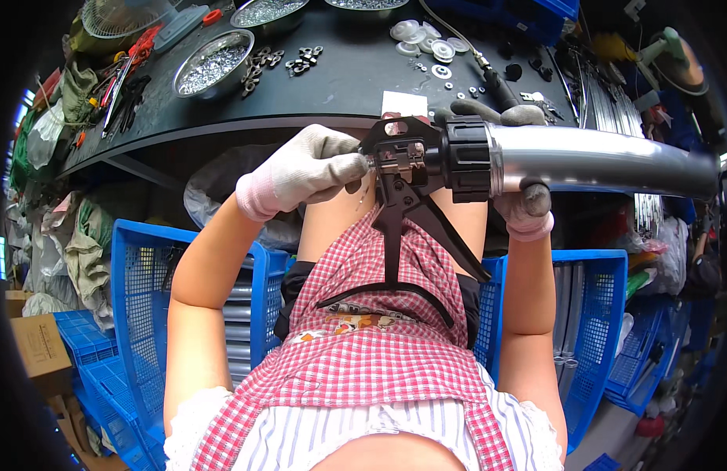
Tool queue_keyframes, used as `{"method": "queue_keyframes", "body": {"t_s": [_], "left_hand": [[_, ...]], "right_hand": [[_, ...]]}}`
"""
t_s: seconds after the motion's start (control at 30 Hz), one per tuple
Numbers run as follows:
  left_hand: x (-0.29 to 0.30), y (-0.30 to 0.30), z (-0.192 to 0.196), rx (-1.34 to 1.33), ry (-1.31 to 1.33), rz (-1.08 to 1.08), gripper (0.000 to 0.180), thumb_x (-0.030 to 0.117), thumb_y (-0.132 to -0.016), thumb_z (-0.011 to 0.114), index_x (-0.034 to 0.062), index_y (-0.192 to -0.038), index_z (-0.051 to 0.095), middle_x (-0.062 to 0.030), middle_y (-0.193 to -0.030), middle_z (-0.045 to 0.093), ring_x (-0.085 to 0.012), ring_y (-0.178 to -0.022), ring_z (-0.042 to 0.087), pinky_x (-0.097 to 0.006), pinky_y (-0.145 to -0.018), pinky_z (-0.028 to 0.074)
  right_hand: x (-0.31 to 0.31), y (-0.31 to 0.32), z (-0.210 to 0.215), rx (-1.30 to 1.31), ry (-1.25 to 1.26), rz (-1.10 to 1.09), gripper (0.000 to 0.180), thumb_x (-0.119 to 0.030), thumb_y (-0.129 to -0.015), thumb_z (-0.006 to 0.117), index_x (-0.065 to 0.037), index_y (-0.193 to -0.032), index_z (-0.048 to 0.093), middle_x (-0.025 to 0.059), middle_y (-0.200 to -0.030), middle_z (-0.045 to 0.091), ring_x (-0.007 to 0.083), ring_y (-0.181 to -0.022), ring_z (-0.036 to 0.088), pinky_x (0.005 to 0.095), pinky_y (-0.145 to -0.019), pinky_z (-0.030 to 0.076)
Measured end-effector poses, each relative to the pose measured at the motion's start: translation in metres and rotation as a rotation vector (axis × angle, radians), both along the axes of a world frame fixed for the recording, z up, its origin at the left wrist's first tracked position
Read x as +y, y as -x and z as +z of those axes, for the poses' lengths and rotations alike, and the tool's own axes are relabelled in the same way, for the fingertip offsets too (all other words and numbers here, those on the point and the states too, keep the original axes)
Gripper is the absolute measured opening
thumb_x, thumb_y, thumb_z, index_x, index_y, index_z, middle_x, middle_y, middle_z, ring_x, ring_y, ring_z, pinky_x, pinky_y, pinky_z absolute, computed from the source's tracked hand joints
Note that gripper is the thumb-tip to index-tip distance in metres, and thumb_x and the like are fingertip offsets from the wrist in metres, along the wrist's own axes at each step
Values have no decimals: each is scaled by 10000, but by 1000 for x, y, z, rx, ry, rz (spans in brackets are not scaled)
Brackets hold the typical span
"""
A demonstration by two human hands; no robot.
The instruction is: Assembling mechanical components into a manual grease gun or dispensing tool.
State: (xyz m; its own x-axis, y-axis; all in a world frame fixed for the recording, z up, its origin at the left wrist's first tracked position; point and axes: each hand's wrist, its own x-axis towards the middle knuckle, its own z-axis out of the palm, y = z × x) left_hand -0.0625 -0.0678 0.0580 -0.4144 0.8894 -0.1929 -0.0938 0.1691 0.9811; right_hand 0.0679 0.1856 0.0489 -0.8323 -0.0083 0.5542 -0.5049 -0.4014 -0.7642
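Dark workbench (340, 86) ahead carries metal bowls of small parts (212, 64) and white washers (426, 39); blue mesh crates (143, 298) stand at both sides. Head view: we hold a caulking gun (457, 157) level below the bench edge, long axis running left to right, smooth silver tube (615, 161) pointing right. Our right hand (524, 200), knit-gloved, wraps the tube by the ribbed black collar. Our left hand (308, 169) pinches the rear of the black frame; it is nearer the trigger (410, 228), which hangs downward.

Probably a workshop: hardware bowls (213, 64), blue crates (155, 314).
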Motion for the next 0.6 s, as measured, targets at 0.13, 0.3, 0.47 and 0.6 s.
{"method": "queue_keyframes", "body": {"t_s": [0.13, 0.3, 0.47, 0.6], "left_hand": [[22, 18, 14, 625, 66, 59, 367, 350, -824, 734, 30, -972, 633, -48, -751, 605, -129, -645, 578, -257, -576, 445], [86, -44, 42, 1695, -164, 77, 866, 283, -521, 858, 130, -1313, 544, -100, -1231, 585, -302, -1060, 601, -402, -922, 457], [96, -10, 35, 1471, -271, 80, 647, 143, -616, 808, 55, -1224, 607, -112, -1064, 653, -253, -922, 651, -355, -815, 506], [30, 27, 27, 1296, -40, 632, 491, 54, -803, 675, -29, -1269, 550, -156, -1171, 622, -221, -1039, 609, -340, -915, 471]], "right_hand": [[3, -18, -24, -194, 146, -206, 760, -375, -836, 744, -55, -1386, 330, 72, -1255, 518, 207, -1166, 554, 374, -975, 483], [-25, -13, -33, -259, 359, -179, 381, -392, -959, 574, -60, -1144, 580, 30, -1066, 621, 149, -996, 613, 348, -829, 550], [30, -58, -20, -475, -563, -498, 281, -282, -899, 630, -22, -1002, 667, 64, -859, 671, 106, -778, 618, 275, -704, 503], [166, -107, -40, -922, -1235, -661, 238, -149, -856, 529, 29, -920, 673, 42, -617, 583, 78, -582, 563, 261, -550, 457]]}}
